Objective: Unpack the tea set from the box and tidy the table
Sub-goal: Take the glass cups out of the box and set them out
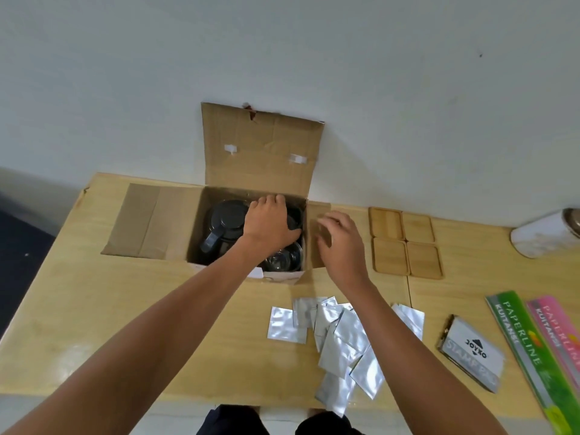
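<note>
An open cardboard box [260,158] stands at the back of the wooden table [94,309], its flaps spread out. Inside sit a dark teapot [224,222] on the left and a glass cup [284,260] at the front right. My left hand [270,224] reaches down into the box, its fingers curled around a dark round item [295,219] beside the teapot. My right hand [340,243] hovers over the box's right flap, fingers spread, holding nothing. Several wooden coasters [405,243] lie in a square right of the box.
Several silver foil sachets [339,337] are scattered on the table in front of the box. A stamp pad box [470,353], green and pink receipt books [533,346] and a white tin [546,233] lie at the right. A wall rises behind the table.
</note>
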